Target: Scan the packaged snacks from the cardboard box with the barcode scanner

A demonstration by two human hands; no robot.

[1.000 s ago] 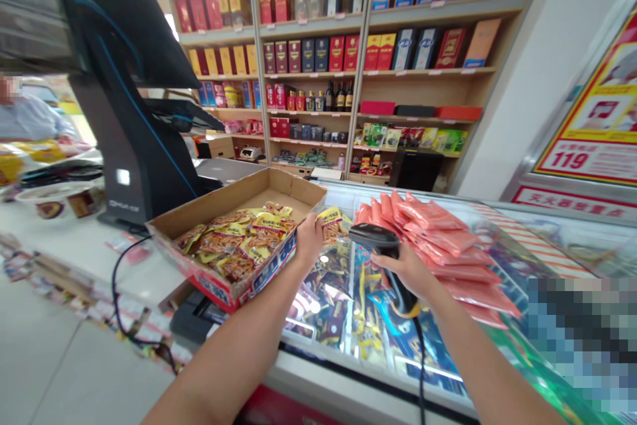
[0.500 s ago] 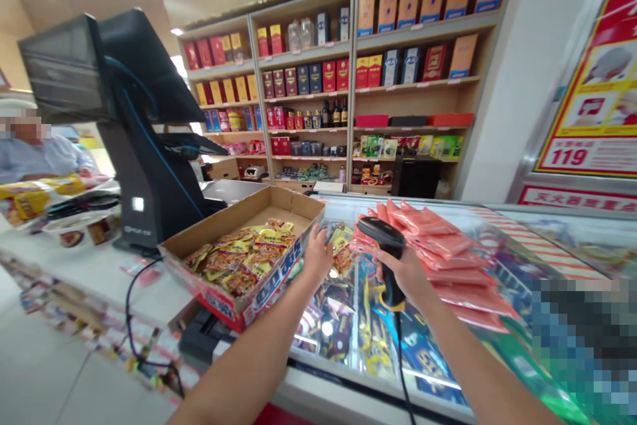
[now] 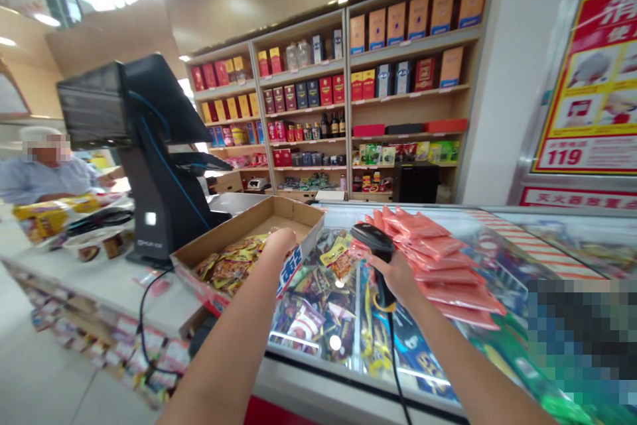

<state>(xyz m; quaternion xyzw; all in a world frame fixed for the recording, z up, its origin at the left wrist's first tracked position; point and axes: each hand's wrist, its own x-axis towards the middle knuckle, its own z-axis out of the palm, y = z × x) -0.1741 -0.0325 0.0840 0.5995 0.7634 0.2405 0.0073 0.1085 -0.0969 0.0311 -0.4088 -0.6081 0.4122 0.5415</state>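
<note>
My right hand (image 3: 399, 274) is wrapped round the handle of a black barcode scanner (image 3: 372, 238), whose cable runs down over the counter's front edge. My left hand (image 3: 281, 241) reaches over the near wall of an open cardboard box (image 3: 297, 214) holding several yellow-and-brown snack packets (image 3: 231, 264). Its fingers are mostly hidden behind the back of the hand, so whether they touch a packet does not show. One loose snack packet (image 3: 340, 258) lies on the glass counter top (image 3: 326, 339) between the box and the scanner.
A stack of orange-pink packages (image 3: 438, 256) lies right of the scanner. A black checkout terminal (image 3: 159, 173) stands left of the box. Another person (image 3: 47, 163) is beyond the counter at far left. Shelves (image 3: 308, 113) with boxes and bottles line the back wall.
My left hand has moved from beside the loose packet leftward over the box. The scanner stays in my right hand, and the view has shifted slightly upward and left.
</note>
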